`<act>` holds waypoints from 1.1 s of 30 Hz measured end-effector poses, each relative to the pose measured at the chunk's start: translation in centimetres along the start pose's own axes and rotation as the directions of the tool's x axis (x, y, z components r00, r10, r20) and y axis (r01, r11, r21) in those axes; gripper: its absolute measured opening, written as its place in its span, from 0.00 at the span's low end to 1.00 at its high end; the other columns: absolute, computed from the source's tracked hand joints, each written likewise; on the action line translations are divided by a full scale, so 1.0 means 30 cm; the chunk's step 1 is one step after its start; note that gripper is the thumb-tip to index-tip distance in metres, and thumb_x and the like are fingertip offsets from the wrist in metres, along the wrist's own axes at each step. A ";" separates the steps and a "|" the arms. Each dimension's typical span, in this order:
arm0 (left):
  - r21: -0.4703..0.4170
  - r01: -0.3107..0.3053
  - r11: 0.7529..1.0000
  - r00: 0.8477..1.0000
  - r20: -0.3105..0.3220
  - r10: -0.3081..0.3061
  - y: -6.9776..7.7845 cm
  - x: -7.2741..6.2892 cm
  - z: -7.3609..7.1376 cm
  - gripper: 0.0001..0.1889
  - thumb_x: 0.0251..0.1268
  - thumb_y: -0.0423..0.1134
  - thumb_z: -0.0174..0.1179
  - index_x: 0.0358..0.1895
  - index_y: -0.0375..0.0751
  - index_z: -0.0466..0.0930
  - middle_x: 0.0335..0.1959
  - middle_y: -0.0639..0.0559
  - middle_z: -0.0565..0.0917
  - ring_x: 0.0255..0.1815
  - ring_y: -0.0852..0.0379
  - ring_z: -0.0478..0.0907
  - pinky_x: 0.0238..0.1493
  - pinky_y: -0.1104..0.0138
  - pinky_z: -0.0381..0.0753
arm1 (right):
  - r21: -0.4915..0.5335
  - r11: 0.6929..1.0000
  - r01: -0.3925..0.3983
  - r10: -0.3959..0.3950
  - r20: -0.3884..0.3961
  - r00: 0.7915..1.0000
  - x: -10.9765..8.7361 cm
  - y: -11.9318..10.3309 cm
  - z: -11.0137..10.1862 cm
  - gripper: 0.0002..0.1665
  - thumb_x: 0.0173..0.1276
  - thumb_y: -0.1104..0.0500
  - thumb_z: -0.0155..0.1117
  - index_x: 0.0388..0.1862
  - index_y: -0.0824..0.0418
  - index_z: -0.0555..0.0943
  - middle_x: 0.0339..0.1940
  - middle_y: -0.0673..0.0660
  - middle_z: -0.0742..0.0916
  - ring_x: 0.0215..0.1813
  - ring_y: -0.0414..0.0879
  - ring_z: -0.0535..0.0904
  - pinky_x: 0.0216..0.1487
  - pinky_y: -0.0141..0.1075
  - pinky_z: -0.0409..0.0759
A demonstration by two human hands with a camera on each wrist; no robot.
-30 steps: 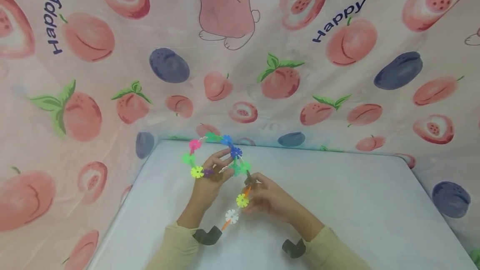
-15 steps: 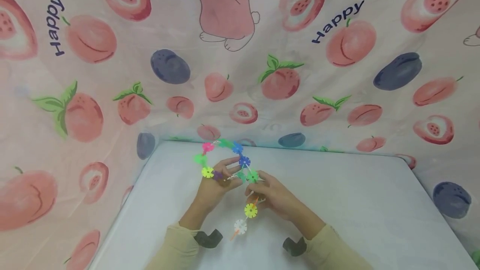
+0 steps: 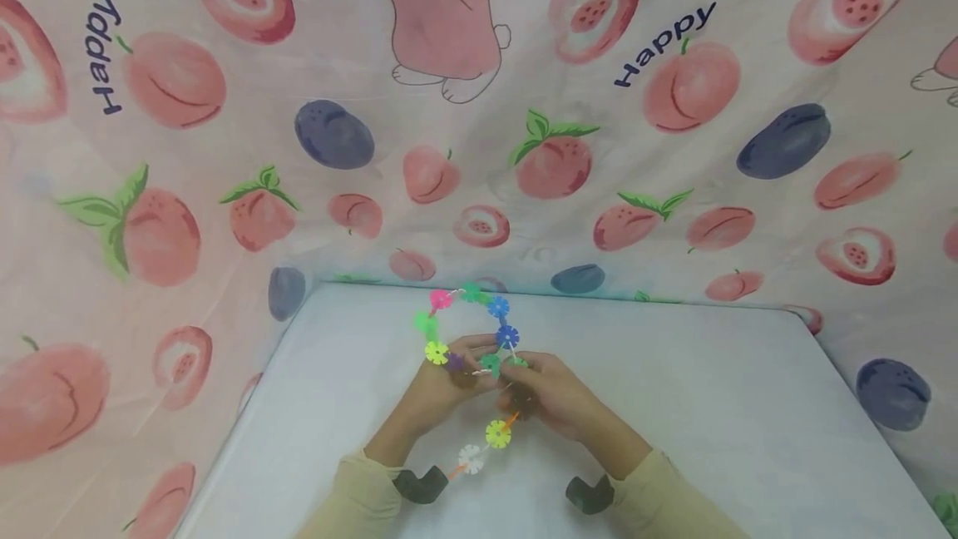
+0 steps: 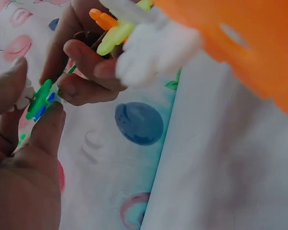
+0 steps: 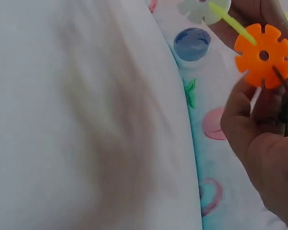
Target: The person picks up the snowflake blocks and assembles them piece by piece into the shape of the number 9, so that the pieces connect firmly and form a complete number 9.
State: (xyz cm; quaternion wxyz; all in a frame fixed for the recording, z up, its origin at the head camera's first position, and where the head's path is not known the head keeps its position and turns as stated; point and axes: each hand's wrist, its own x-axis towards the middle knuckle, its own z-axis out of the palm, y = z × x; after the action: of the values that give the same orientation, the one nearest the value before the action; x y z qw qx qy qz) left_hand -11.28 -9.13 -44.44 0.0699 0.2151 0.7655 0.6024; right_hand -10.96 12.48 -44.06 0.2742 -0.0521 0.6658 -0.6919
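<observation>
Slotted plastic snowflake discs, joined edge to edge, form a colourful ring (image 3: 436, 353) with a tail (image 3: 498, 434) hanging toward the near side. My left hand (image 3: 441, 389) holds the ring's lower part near the purple and teal discs. At the lower right of the ring, my right hand (image 3: 557, 398) pinches a green disc (image 3: 516, 364), partly covered by the thumb. A brown disc (image 3: 521, 396) sits under the right fingers. The left wrist view shows left fingertips on a green disc (image 4: 39, 99). An orange disc (image 5: 263, 55) of the tail looms in the right wrist view.
A white-covered table (image 3: 711, 406) lies beneath both hands. Behind and to the left hangs a pink fruit-print cloth (image 3: 479, 148). Dark curved bands (image 3: 421, 485) sit at both sleeve cuffs.
Both hands and the ring have shifted right and slightly nearer. My right hand has moved in against the left, its thumb now over the green disc. The tail swings below.
</observation>
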 end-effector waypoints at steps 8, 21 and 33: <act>0.028 -0.096 0.995 0.994 0.045 0.095 0.010 -0.017 -0.005 0.02 0.70 0.34 0.65 0.39 0.43 0.82 0.73 0.50 0.73 0.70 0.44 0.76 0.62 0.61 0.83 | 0.116 0.993 0.019 -0.017 -0.024 1.000 0.004 0.003 -0.012 0.14 0.76 0.52 0.63 0.41 0.62 0.75 0.22 0.49 0.78 0.28 0.44 0.73 0.28 0.33 0.68; -0.102 0.153 0.983 0.967 -0.188 -0.170 -0.007 -0.019 -0.011 0.11 0.55 0.38 0.77 0.39 0.43 0.86 0.34 0.50 0.89 0.34 0.56 0.87 0.41 0.63 0.87 | 0.218 0.976 0.018 0.004 -0.096 0.995 -0.001 -0.019 -0.006 0.18 0.73 0.58 0.65 0.54 0.61 0.69 0.25 0.49 0.83 0.31 0.43 0.79 0.35 0.32 0.80; -0.247 0.171 0.954 0.977 -0.082 -0.197 -0.011 -0.009 -0.011 0.14 0.60 0.28 0.70 0.48 0.39 0.81 0.40 0.47 0.82 0.47 0.36 0.86 0.45 0.57 0.90 | 0.250 0.968 0.028 0.000 -0.112 0.994 -0.001 -0.020 -0.009 0.17 0.74 0.57 0.64 0.54 0.61 0.70 0.25 0.49 0.84 0.30 0.41 0.81 0.35 0.31 0.82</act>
State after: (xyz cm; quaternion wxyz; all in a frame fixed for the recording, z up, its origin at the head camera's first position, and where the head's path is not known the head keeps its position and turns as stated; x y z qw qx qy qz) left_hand -11.22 -9.59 -44.71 0.1104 0.1005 0.7067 0.6915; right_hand -11.25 12.71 -43.52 0.2362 0.0171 0.5868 -0.7744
